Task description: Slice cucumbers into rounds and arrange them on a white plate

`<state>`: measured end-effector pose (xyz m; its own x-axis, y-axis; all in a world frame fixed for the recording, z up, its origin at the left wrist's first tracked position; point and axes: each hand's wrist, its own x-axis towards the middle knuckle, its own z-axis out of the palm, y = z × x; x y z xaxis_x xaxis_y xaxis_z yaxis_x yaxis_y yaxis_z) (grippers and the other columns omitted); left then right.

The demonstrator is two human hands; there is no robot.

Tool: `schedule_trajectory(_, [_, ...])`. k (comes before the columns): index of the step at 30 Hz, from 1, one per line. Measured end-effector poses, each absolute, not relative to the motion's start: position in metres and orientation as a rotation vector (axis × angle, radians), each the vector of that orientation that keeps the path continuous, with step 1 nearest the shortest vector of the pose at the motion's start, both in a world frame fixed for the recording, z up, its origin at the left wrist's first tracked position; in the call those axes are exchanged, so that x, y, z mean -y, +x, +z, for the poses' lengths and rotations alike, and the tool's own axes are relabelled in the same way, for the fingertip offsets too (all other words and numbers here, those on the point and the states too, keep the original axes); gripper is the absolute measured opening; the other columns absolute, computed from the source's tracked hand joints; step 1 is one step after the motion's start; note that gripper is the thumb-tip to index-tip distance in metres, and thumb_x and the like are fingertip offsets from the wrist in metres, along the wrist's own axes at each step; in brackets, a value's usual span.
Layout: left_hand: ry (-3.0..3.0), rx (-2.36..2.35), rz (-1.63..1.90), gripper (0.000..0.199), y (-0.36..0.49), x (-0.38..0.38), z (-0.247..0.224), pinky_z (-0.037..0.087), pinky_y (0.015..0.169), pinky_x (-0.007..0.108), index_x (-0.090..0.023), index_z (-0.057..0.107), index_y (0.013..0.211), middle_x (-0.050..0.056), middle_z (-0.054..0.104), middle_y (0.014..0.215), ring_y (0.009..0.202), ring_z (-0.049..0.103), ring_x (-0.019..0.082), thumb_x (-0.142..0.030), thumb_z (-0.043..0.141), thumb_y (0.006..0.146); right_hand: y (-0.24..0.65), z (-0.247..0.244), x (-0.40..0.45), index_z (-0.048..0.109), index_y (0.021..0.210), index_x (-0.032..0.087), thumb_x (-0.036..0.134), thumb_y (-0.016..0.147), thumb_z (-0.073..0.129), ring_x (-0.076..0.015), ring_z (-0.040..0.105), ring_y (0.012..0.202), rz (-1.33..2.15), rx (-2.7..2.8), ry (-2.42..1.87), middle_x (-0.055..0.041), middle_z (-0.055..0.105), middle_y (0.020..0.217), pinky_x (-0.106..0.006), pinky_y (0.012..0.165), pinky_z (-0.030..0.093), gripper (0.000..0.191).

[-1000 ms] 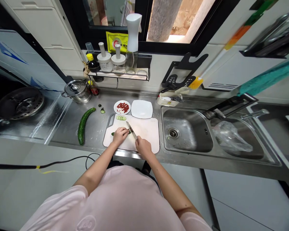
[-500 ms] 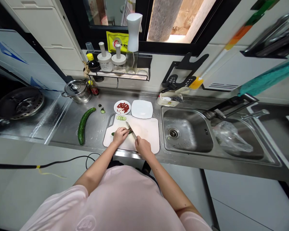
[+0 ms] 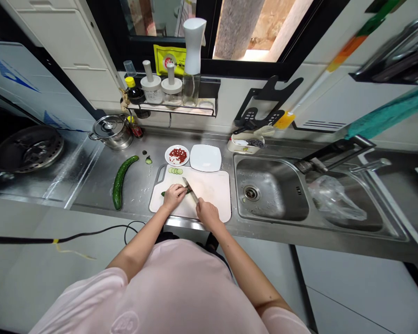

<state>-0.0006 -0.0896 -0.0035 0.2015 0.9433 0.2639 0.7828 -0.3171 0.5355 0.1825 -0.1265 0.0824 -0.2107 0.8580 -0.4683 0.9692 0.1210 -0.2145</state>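
Note:
On the white cutting board (image 3: 214,190), my left hand (image 3: 173,196) is closed over a piece of cucumber (image 3: 163,194), which is mostly hidden under the fingers. My right hand (image 3: 208,212) grips a kitchen knife (image 3: 191,189) whose blade lies against the cucumber's right end, close to the left fingertips. Several thin cucumber slices (image 3: 175,171) overlap in a row at the board's far left. Left of the board, a whole curved cucumber (image 3: 119,182) rests on the steel counter, with small cucumber scraps (image 3: 148,160) beyond it.
Behind the board stand a small plate of chopped red pieces (image 3: 177,155) and a white square plate (image 3: 205,157). A double sink (image 3: 270,190) adjoins on the right, with a plastic bag (image 3: 336,197) in its far basin. A lidded pot (image 3: 112,131) stands at back left, below a spice shelf (image 3: 174,109).
The knife and my right hand have shifted very slightly. My left hand stays in place on the cucumber.

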Motion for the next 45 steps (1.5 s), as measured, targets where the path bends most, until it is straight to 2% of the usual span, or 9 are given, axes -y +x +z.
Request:
schedule_trajectory(31, [2.249, -1.602, 0.867, 0.020, 0.000, 0.089, 0.000, 0.044, 0.080, 0.030, -0.024, 0.070, 0.092, 0.005, 0.064, 0.091, 0.088, 0.055, 0.016, -0.029, 0.051, 0.089, 0.204, 0.081, 0.137, 0.052, 0.106, 0.017, 0.020, 0.092, 0.034, -0.0231, 0.064, 0.084, -0.744, -2.180, 1.702, -0.0113, 0.067, 0.092, -0.028, 0.064, 0.036, 0.023])
schedule_trajectory(45, [2.275, -1.612, 0.869, 0.020, -0.001, 0.089, -0.006, 0.044, 0.079, 0.030, -0.024, 0.070, 0.094, 0.005, 0.064, 0.092, 0.088, 0.055, 0.016, -0.029, 0.050, 0.090, 0.190, 0.080, 0.126, 0.051, 0.107, 0.016, 0.018, 0.093, 0.033, -0.0231, 0.064, 0.087, -0.749, -2.198, 1.713, -0.0127, 0.066, 0.094, -0.028, 0.067, 0.038, 0.023])
